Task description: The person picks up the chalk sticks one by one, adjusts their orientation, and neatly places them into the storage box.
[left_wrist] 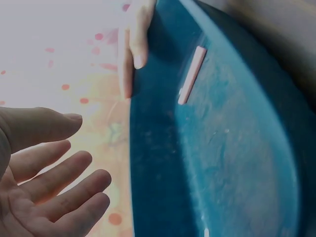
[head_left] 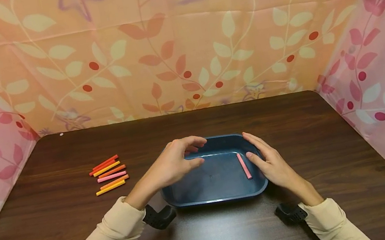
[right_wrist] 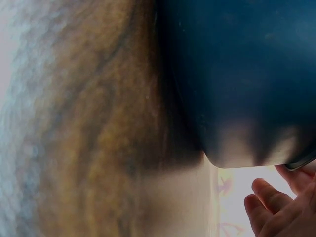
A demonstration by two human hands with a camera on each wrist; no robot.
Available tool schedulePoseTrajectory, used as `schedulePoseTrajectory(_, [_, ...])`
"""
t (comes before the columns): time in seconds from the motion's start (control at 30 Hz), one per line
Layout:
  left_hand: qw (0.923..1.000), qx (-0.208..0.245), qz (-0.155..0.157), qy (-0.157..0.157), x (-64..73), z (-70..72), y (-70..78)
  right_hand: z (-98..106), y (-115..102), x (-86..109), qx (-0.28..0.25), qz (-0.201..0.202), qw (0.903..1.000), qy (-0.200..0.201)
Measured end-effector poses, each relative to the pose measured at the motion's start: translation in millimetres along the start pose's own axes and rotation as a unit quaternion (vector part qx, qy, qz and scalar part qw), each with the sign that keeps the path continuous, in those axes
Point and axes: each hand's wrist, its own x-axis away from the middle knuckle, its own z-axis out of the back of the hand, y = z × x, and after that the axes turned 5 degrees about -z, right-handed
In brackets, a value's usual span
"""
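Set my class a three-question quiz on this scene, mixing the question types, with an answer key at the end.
1. What colour is the stick inside the tray?
2. True or false: the left hand is gripping a stick.
3. In the head view, where on the table are the other sticks: A, left of the tray; B, right of it?

Key: 1. Pink. 2. False; it holds nothing. 3. A.

Dark wood-grain table (head_left: 335, 142), blue tray (head_left: 208, 190) near the middle, coloured sticks (head_left: 112, 176) at left
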Motion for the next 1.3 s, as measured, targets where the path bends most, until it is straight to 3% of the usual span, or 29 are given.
schedulePoseTrajectory(0.43, [0.9998, 0.006, -0.004, 0.02, 16.5, 23.2, -8.8, -0.6, -0.7, -1.1, -0.006, -0.002, 1.0, 0.001])
schedulePoseTrajectory(0.9, [0.9986, 0.025, -0.01, 0.046, 36.3, 36.2, -32.6, 0.4, -1.9, 0.1, -0.01, -0.01, 0.9999, 0.002])
schedulePoseTrajectory(1.3, [0.9973, 0.011, 0.011, 0.072, 54.2, 55.5, -52.3, -0.8, -1.1, -0.1, -0.004, -0.007, 1.0, 0.004])
